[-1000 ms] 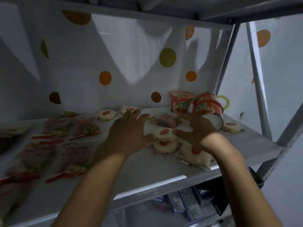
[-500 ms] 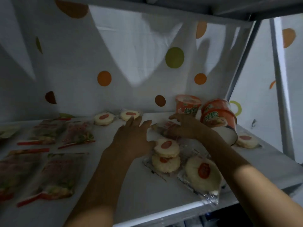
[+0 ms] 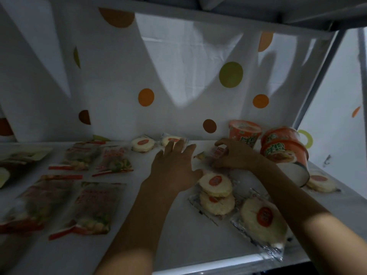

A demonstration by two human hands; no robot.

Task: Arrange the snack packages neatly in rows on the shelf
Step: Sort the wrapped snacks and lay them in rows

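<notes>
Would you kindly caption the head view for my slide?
Right hand grips a small red packet on the shelf, left hand open beside it.

This looks like a shop or pantry storage rack: a white metal shelf (image 3: 188,235) carries wrapped snack packages (image 3: 95,207), with instant noodle cups (image 3: 245,132) at its back right and a polka-dot cloth (image 3: 178,76) behind.

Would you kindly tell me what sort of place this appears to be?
Likely a stockroom or small shop's storage rack: a white shelf backed by a polka-dot sheet, flat snack packages laid in rows, and instant noodle cups.
</notes>
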